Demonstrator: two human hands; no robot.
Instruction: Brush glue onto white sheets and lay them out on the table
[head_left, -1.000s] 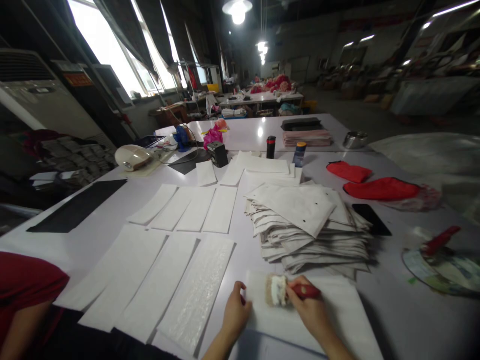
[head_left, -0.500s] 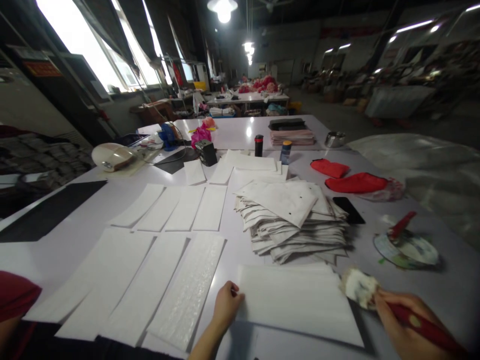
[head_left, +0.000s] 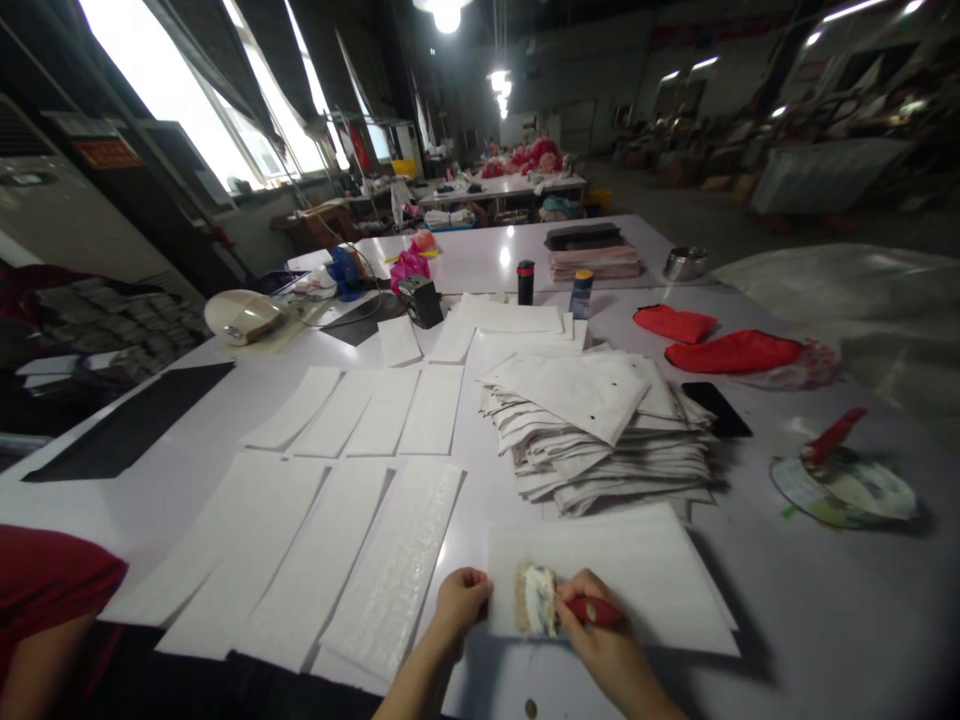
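My right hand (head_left: 604, 635) grips the red handle of a wide paintbrush (head_left: 537, 598), its pale, coated bristles lying on a white sheet (head_left: 660, 580) in front of me. The left edge of that sheet is pinched between the thumb and fingers of my left hand (head_left: 463, 602). To the left lies a white strip (head_left: 397, 570) with a wet, shiny, rippled surface. More white strips (head_left: 307, 570) are laid out beside it in rows. Just beyond the sheet rises a thick, uneven stack of white pieces (head_left: 592, 430) with small dark holes.
A round flat lid or dish with a red-handled tool (head_left: 840, 485) stands at the right, near a black phone (head_left: 716, 408). Red cloth pieces (head_left: 731, 355), a black bottle (head_left: 525, 283) and a blue bottle (head_left: 581, 294) sit farther back. A person's red sleeve (head_left: 56, 590) shows at left.
My right hand has swept the paintbrush leftward from the sheet's right edge to its left part. My left hand keeps its pinch on the left edge. The view has shifted slightly.
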